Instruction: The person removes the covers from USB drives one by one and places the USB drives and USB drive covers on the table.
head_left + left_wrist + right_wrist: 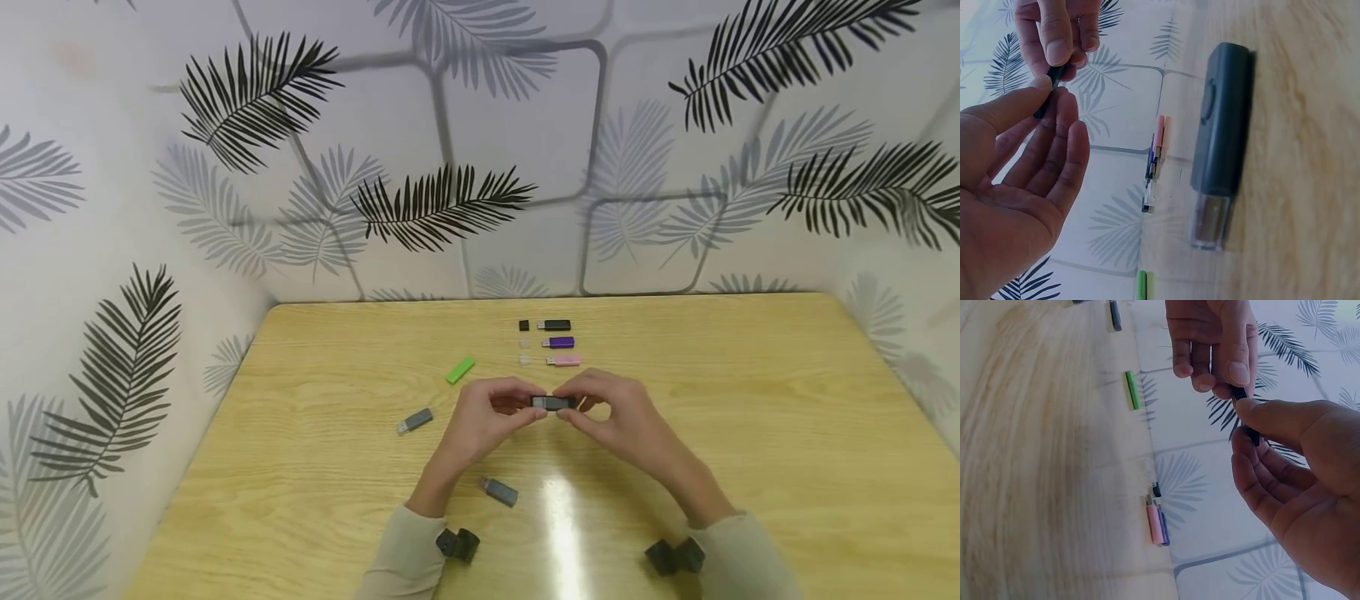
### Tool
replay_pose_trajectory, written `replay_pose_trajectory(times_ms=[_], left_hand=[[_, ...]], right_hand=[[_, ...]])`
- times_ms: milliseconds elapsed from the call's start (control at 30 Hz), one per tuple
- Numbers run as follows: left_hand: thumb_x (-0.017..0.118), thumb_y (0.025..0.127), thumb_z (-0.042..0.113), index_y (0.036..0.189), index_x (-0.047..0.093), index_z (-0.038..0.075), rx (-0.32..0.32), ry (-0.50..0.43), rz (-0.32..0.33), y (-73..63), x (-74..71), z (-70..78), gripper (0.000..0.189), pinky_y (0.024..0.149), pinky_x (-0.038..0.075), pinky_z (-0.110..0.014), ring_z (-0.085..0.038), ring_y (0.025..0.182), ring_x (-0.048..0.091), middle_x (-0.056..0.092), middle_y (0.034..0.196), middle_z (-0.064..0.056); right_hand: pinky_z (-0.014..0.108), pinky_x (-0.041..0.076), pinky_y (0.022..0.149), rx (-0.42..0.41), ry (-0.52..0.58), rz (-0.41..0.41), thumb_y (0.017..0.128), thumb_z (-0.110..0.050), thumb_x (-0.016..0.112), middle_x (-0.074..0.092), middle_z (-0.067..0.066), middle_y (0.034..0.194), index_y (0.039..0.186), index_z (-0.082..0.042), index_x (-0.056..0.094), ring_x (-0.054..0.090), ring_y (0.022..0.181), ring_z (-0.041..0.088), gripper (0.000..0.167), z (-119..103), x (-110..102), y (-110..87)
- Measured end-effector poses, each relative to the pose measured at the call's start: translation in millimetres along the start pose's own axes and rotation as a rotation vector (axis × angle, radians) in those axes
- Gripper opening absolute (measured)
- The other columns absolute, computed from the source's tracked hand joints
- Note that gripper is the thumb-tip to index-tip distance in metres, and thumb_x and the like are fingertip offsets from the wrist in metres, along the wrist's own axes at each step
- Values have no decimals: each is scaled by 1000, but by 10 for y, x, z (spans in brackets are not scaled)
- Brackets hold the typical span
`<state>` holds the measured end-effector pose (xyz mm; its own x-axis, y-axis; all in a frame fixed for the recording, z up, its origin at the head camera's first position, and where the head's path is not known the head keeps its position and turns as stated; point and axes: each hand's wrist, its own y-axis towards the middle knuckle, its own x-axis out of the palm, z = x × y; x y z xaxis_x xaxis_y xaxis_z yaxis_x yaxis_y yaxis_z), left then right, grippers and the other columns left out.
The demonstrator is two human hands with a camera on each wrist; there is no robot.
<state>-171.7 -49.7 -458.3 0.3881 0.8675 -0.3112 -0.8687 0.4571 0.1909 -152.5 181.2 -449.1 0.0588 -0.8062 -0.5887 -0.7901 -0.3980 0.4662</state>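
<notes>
Both hands meet over the table around one dark USB stick (553, 402). My left hand (483, 421) pinches its left end between thumb and fingers. At the other end, the thumb and fingertips of my right hand (622, 417) grip it. The stick shows as a dark sliver between the fingertips in both wrist views, much of it hidden. Close below the left hand lies a grey USB stick (499, 492) with a clear cap, large in the left wrist view. Another grey USB stick (416, 420) lies left of that hand.
Beyond the hands, black (557, 325), purple (561, 342) and pink (565, 360) USB sticks lie in a column. A black cap (523, 325) and two clear caps (524, 360) sit left of them. A green stick (461, 369) lies farther left. Patterned cloth (517, 250) stands behind the table (315, 375).
</notes>
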Motion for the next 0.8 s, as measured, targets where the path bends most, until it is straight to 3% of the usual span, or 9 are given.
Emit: replay_pose_trajectory(times_ms=[233,800], left_hand=[[80,92,12,109,79,6,49,-38,-4,-18,-60,69,18,79,61,-35,-17,88,73,77,104,-7],[80,90,7,106,81,5,86,-86,-24,-39,-105,192,16,75,60,-37,-17,82,70,77,97,-4]], right_hand=[[35,61,70,-70,27,1,86,3,81,73,-2,100,106,-9,77,68,82,10,24,-63,-63,15],[25,58,73,-126,13,-6,83,3,84,72,-5,100,103,-10,76,67,83,7,25,-185,-175,35]])
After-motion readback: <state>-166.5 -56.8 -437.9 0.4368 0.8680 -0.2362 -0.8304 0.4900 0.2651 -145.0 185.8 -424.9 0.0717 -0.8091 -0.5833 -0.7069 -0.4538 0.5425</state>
